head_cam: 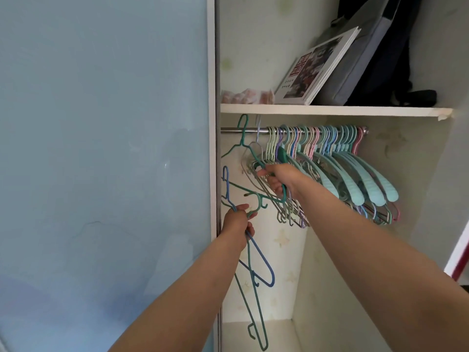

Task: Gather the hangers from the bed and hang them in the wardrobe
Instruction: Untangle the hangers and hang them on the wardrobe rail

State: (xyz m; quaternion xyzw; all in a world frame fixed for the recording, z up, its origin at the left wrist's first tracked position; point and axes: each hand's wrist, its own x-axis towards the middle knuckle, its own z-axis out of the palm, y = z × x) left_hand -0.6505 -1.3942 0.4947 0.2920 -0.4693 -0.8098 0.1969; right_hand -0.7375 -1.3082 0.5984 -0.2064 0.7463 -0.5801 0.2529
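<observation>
**Hanging the hangers on the rail**

I am at the open wardrobe (330, 275). The rail (229, 130) under the shelf (330, 109) is already packed with a row of hangers (330, 148) on its right part. The left end is still bare — that is where mine go.

My right hand (278, 177) has its grip pinched around the shoulder of a green hanger (242, 138). Its hook points up and sits at the rail, and its long side slopes down to the right.

My left hand (237, 222) is squeezed shut on a blue hanger (264, 265) and another green one — hooks up, long sides hanging down.

I think the next move is to let the hook settle, then lift up the next hanger.
</observation>
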